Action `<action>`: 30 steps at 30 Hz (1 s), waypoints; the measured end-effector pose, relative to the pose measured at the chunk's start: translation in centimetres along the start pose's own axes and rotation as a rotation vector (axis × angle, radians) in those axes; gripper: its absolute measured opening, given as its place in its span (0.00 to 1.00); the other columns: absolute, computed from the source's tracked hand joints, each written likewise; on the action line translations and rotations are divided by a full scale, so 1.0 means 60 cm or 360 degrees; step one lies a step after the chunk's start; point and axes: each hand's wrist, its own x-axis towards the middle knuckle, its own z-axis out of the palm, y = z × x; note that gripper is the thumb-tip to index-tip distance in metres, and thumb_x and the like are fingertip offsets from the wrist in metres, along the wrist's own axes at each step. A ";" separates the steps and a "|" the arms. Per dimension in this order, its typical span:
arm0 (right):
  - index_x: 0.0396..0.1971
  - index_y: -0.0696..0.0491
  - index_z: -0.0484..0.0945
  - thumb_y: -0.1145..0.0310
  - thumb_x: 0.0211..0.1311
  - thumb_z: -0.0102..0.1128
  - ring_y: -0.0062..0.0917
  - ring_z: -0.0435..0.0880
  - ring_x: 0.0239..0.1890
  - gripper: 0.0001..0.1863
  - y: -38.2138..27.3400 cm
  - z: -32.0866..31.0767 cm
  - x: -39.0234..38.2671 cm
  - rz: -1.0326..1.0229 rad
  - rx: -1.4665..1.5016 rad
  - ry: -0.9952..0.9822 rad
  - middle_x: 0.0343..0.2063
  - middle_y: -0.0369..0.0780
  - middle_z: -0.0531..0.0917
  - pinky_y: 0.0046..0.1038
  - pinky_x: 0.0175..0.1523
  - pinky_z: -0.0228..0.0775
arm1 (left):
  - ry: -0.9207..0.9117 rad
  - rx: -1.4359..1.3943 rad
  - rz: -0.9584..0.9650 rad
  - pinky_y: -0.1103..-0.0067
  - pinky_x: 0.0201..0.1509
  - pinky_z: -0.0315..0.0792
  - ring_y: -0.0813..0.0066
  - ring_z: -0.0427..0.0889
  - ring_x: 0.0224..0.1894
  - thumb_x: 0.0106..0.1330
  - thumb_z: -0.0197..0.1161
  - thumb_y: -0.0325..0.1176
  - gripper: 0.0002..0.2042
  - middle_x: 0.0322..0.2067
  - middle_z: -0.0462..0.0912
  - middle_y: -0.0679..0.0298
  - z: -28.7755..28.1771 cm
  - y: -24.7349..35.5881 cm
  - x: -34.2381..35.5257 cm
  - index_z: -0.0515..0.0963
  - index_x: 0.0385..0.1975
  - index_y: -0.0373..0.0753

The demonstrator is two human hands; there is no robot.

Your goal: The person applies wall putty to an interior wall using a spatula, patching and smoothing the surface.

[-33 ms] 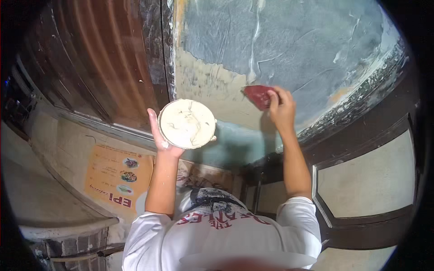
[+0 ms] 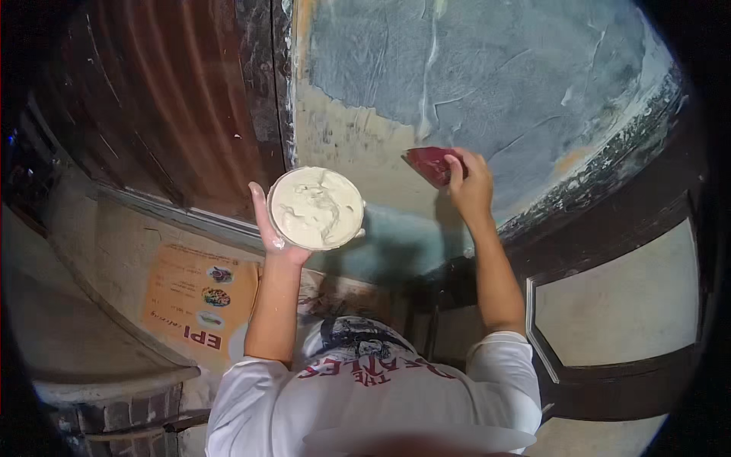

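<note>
My left hand holds up a round tub of creamy white paste. Its thumb runs along the tub's left side, and the other fingers are hidden beneath. The paste has a rough, swirled top, and some is smeared on the rim and my hand. Out to the right, my right hand pinches a dark red, flat spreader between thumb and fingers. The spreader's edge is at the wall, by the border of the grey-blue coat and the beige strip; I cannot tell whether it touches.
A dark brown wooden door stands left of the wall. Dark framing with pale panels lies to the right. An orange printed sheet is at lower left, near a curved ledge.
My right hand and the spreader have shifted slightly left and down along the wall. The left hand and tub stay nearly in place.
</note>
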 end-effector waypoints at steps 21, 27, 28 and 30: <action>0.39 0.48 0.84 0.80 0.44 0.69 0.38 0.81 0.45 0.18 -0.156 -0.094 0.000 -0.1170 0.0379 -0.0466 0.40 0.31 0.85 0.34 0.51 0.77 | -0.0135 -0.0075 -0.0085 0.51 0.68 0.68 0.45 0.73 0.64 0.67 0.42 0.75 0.48 0.65 0.72 0.45 0.047 -0.012 -0.015 0.68 0.66 0.30; 0.40 0.48 0.84 0.78 0.46 0.70 0.38 0.81 0.45 0.18 -0.152 -0.078 -0.008 -0.1192 0.0431 -0.0479 0.40 0.31 0.85 0.34 0.52 0.76 | -0.0162 -0.0065 -0.0069 0.51 0.67 0.69 0.45 0.74 0.64 0.67 0.43 0.74 0.47 0.65 0.72 0.45 0.053 -0.016 -0.019 0.67 0.66 0.30; 0.40 0.48 0.83 0.78 0.46 0.70 0.38 0.80 0.45 0.18 -0.152 -0.076 -0.009 -0.1193 0.0454 -0.0468 0.40 0.31 0.85 0.34 0.52 0.76 | -0.0195 -0.0101 -0.0078 0.51 0.67 0.70 0.45 0.75 0.63 0.68 0.45 0.72 0.46 0.65 0.72 0.44 0.053 -0.016 -0.021 0.67 0.66 0.30; 0.41 0.48 0.83 0.79 0.47 0.70 0.38 0.80 0.45 0.18 -0.151 -0.070 -0.013 -0.1192 0.0488 -0.0457 0.40 0.31 0.85 0.35 0.51 0.76 | -0.0344 -0.0150 -0.0120 0.51 0.67 0.69 0.45 0.75 0.63 0.68 0.45 0.72 0.46 0.64 0.73 0.45 0.050 -0.016 -0.021 0.68 0.66 0.30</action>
